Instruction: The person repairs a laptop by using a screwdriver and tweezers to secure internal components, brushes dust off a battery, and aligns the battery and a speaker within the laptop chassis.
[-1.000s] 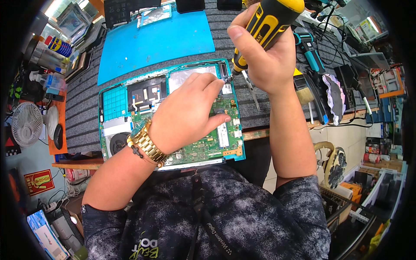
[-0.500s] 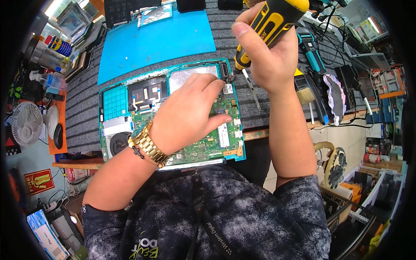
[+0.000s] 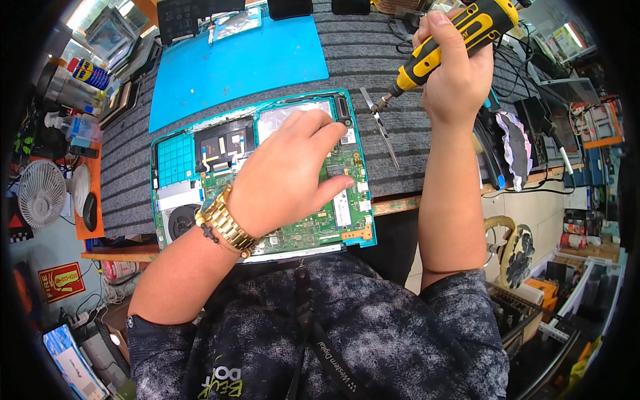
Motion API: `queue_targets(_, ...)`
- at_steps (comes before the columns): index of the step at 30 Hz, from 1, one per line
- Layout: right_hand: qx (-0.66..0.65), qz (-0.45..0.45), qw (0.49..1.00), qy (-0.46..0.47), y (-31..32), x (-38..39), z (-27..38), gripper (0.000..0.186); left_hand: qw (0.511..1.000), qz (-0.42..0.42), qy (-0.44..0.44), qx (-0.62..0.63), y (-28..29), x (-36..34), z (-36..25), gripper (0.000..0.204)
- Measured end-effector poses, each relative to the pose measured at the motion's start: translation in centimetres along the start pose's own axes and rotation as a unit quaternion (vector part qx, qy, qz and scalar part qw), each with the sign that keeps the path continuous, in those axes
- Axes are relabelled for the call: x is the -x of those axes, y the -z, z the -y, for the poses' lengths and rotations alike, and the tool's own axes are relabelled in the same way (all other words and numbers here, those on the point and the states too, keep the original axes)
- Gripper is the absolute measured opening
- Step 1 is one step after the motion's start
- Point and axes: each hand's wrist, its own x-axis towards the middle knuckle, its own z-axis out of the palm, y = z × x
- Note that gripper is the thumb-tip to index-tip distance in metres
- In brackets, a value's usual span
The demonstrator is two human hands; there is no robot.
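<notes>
An opened laptop base with a teal frame and a green circuit board lies in front of me. Across it rests my left hand, thumb spread away from the bent fingers. Its fingertips touch down near the base's far right corner; what lies under the palm is hidden. My right hand is wrapped round a yellow and black power screwdriver. The driver's tip points down-left and hangs over the grey ribbed mat, just right of the base. Silver tweezers lie under that tip.
A blue work mat covers the bench beyond the laptop base. Black parts sit at its far edge. On the right are cables and tools, including a black device. A white fan and a spray can stand left.
My right hand has carried the power screwdriver up and right, off the laptop base's far right corner, tilting it flatter. My left hand has stayed nearly still.
</notes>
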Motion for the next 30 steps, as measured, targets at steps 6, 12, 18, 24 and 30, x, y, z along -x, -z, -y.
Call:
queue_targets(6,0.038,-0.007,0.998,-0.047,0.7,-0.4,0.4,0.018,1.000,0.002,0.010,0.002,-0.1,-0.7,0.3,0.064)
queue_targets(12,0.084,0.011,0.992,-0.094,4.2,-2.5,-0.8,0.019,1.000,0.012,0.020,0.012,-0.2,-1.1,0.5,0.061)
queue_targets(18,0.525,0.155,0.822,-0.159,4.9,-2.6,0.0,0.066,0.999,0.021,0.030,0.019,-0.1,-1.1,0.9,0.062)
queue_targets(24,0.656,0.264,0.684,-0.177,5.1,0.1,-0.5,0.057,0.999,0.028,0.025,0.027,0.0,-1.4,1.4,0.060)
queue_targets(30,0.363,0.421,0.824,-0.107,3.0,3.3,3.7,0.016,0.998,0.026,0.032,0.052,0.1,-1.2,1.9,0.053)
